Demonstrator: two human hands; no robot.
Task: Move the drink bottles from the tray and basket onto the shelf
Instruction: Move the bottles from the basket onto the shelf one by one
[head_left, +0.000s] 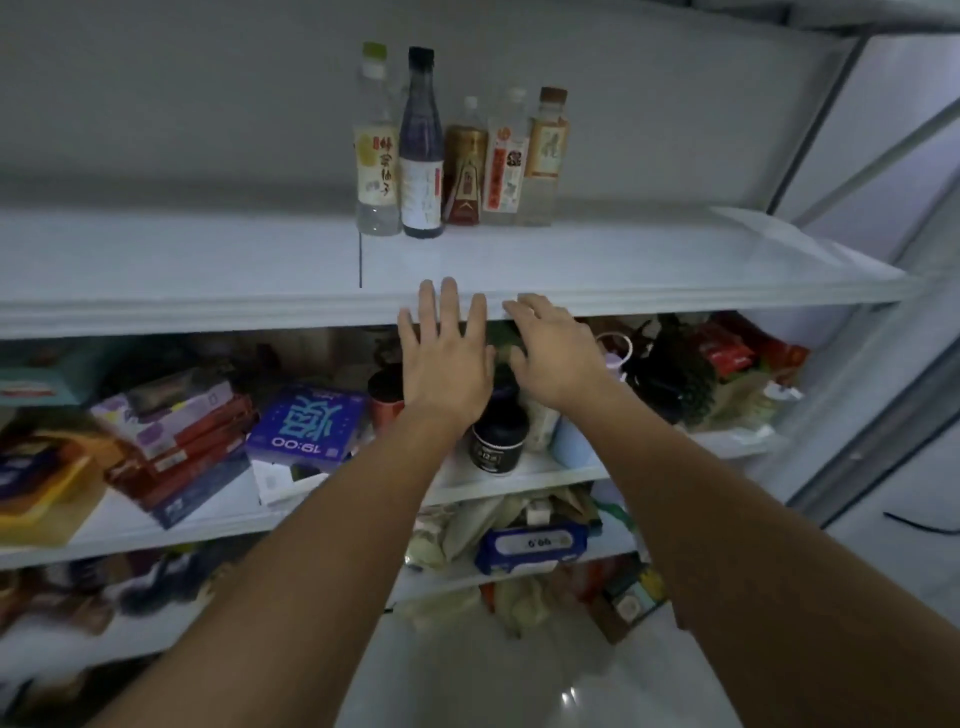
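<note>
Drink bottles (465, 161), five of them, stand upright in a tight row at the back of the white shelf (649, 260). Both arms reach straight out, side by side. Left grip (447, 364) is released, fingers straight and spread, tips over the shelf's front edge. Right grip (556, 353) is just beside it, loose too, holding nothing.

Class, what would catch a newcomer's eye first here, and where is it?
The left hand and right hand reach up, open and empty, at the front edge of the white shelf. Five drink bottles stand in a row further back on it; a purple box lies on the shelf below.
</note>
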